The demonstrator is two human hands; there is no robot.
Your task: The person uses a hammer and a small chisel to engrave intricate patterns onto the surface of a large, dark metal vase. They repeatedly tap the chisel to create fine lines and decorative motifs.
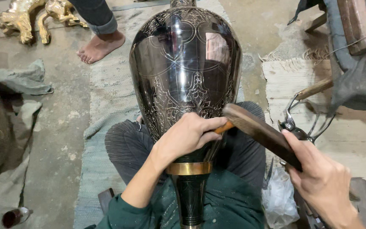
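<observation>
My left hand pinches a chisel against the vase; my right hand grips a mallet.

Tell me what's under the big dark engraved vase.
The vase lies across the seated person's lap, on dark trousers, above a grey mat. The left hand holds a tool on it; the right hand grips a wooden mallet. Underneath it is hidden.

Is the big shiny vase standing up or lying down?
Lying down. The vase rests across the person's lap, its narrow neck toward them, under the left hand.
</observation>
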